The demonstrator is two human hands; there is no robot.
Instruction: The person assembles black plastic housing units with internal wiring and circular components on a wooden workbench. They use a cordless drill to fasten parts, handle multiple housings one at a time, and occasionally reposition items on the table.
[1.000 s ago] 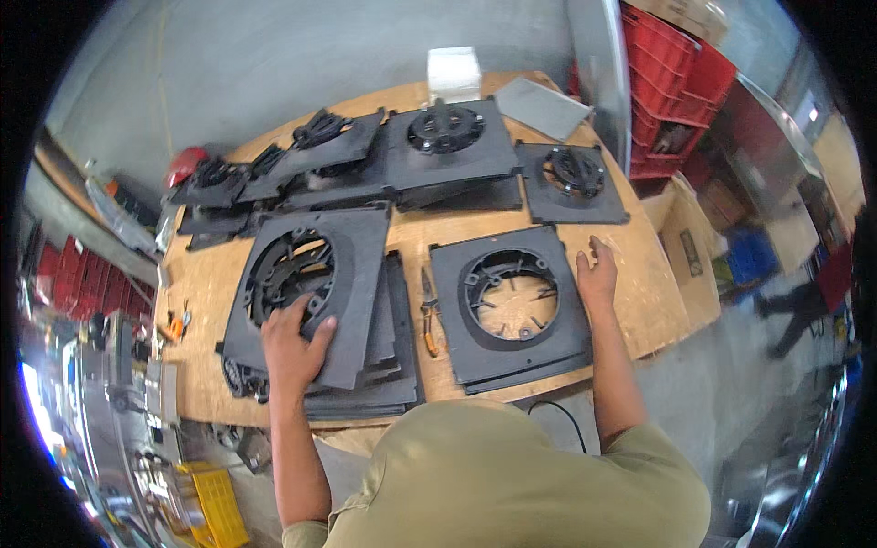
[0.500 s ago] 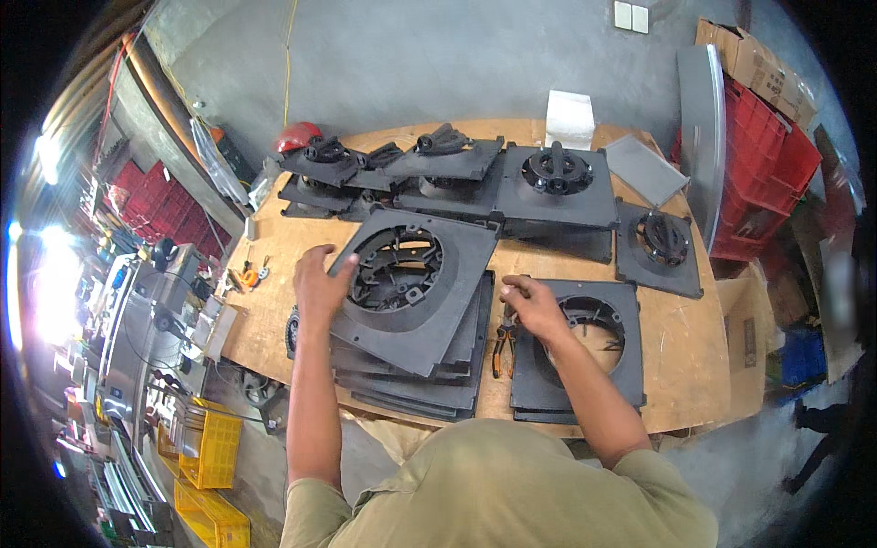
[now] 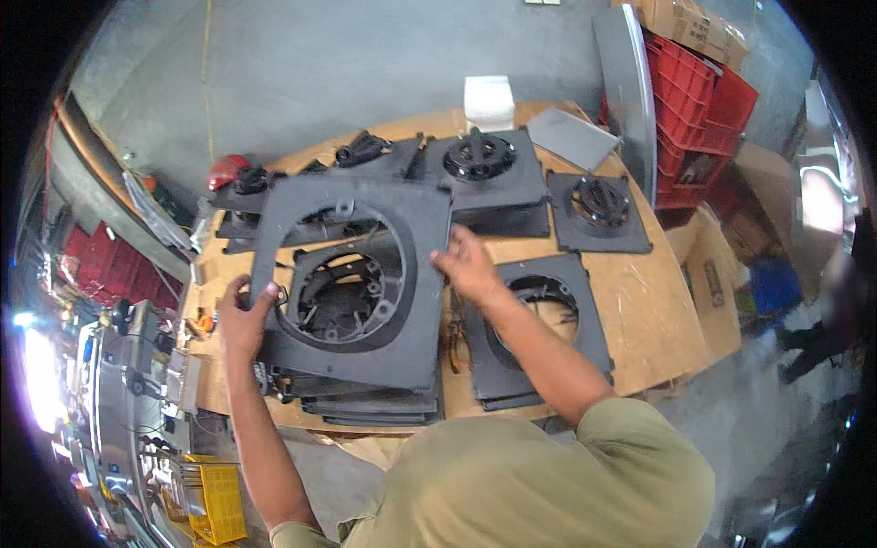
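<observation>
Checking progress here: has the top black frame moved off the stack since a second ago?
Yes. The top black frame, held by both hands, has tilted up off the stack toward the person.

The person wears an olive-green short-sleeved shirt (image 3: 548,484) with plain, unmarked fabric. Both forearms are uncovered below the sleeves, and the hands, left (image 3: 245,320) and right (image 3: 468,265), wear no gloves.

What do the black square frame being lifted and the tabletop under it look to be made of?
The black frame, held by the left hand and right hand, looks like moulded plastic: matte dark surface, thin flat panel, a round opening with moulded bosses; painted metal cannot be ruled out. The tabletop looks like plywood or similar board: pale tan, bare, scuffed and unfinished.
</observation>
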